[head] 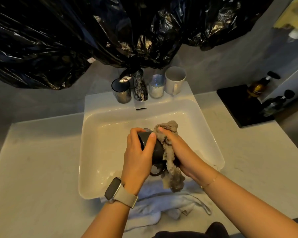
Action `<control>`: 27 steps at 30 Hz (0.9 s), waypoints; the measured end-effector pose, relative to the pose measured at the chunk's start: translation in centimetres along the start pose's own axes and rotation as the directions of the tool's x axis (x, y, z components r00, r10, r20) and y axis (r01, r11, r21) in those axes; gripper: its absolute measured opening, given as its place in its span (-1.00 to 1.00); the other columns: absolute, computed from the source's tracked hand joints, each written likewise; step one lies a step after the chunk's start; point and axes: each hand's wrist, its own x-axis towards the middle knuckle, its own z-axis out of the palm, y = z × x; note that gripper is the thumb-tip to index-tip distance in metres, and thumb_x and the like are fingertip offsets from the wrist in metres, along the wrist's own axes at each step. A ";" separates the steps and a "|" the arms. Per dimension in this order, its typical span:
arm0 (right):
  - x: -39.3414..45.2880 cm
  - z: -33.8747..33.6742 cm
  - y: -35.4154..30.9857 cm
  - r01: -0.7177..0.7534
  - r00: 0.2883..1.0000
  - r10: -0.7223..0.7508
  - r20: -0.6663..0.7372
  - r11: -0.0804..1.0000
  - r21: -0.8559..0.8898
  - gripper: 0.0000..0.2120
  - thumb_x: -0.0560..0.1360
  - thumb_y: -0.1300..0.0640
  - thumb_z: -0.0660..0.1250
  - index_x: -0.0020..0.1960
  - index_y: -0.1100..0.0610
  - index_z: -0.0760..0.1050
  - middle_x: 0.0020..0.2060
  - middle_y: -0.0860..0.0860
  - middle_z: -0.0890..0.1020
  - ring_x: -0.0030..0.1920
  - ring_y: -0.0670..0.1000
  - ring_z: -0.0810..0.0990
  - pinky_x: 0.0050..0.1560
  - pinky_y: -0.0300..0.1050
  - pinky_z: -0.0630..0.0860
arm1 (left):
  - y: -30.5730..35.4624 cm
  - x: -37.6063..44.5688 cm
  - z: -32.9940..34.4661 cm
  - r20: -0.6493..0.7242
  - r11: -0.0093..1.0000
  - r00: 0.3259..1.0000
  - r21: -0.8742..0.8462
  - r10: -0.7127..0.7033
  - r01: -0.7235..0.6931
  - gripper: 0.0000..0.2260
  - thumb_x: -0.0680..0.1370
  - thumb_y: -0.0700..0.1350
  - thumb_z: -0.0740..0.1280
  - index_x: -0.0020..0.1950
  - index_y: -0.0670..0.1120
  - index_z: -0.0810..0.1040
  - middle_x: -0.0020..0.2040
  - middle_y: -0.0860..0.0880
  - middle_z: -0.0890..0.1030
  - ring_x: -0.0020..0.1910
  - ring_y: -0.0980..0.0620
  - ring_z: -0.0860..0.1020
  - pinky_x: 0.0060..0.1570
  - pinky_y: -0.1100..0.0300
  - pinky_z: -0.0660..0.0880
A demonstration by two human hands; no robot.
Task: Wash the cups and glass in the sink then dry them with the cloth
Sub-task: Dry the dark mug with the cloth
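**Dark mug held over the basin, cloth pressed on its side**

My left hand is closed around a dark grey mug, the thumb lying across its smooth rounded wall. The mug is tilted, its base turned away from me and its handle hanging low near my wrist. My right hand grips a beige cloth and presses it against the right side of the mug. The cloth is rough and fluffy, bunched above my fingers, with a long ragged end hanging down under the mug. On the left wrist I wear a smartwatch with a pale strap, on the right wrist a thin chain bracelet.

Both hands are above the white sink, a glossy rectangular basin with rounded corners. A white towel, soft and crumpled, lies over the near edge on the pale countertop.

On the back ledge stands a shiny chrome faucet. Left of it is a dark smoky glass; right of it a clear glass and, just beside that, a matte white mug with its handle towards me. Crinkled black plastic sheeting hangs above. Far to the right, two dark pump bottles stand on a flat black tray
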 end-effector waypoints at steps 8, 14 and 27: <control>-1.2 -1.0 1.4 0.356 0.934 -0.340 0.107 0.897 -0.262 -0.37 0.31 0.09 0.49 0.32 0.03 0.32 0.12 -0.04 0.58 0.10 -0.17 0.61 0.03 -0.29 0.53 | 0.5 2.2 -0.9 0.315 0.746 0.815 -0.336 -0.486 0.575 -0.64 0.59 0.17 0.21 0.16 -0.09 0.51 -0.08 -0.16 0.64 -0.17 -0.09 0.58 -0.22 0.10 0.52; -0.2 -0.3 -1.1 -0.126 0.992 0.125 0.024 0.991 0.047 -0.62 0.53 -0.04 0.33 0.24 0.17 0.55 0.08 0.20 0.67 0.11 0.19 0.65 0.13 0.05 0.58 | -0.7 -0.2 0.5 0.049 0.998 0.998 0.038 0.038 -0.040 -0.71 0.54 0.28 0.24 0.07 0.10 0.36 0.07 -0.01 0.49 -0.05 0.06 0.57 -0.10 0.18 0.57; -1.2 0.0 0.9 0.558 0.800 -0.600 -0.017 0.755 -0.344 -0.40 0.35 -0.08 0.44 0.28 0.21 0.43 0.14 0.06 0.60 0.19 -0.05 0.58 0.25 -0.14 0.50 | 1.5 0.4 -1.7 0.431 0.644 0.810 -0.499 -0.397 0.580 -0.38 0.48 0.42 0.15 0.26 -0.01 0.60 0.11 -0.10 0.70 0.11 -0.09 0.66 0.17 -0.14 0.54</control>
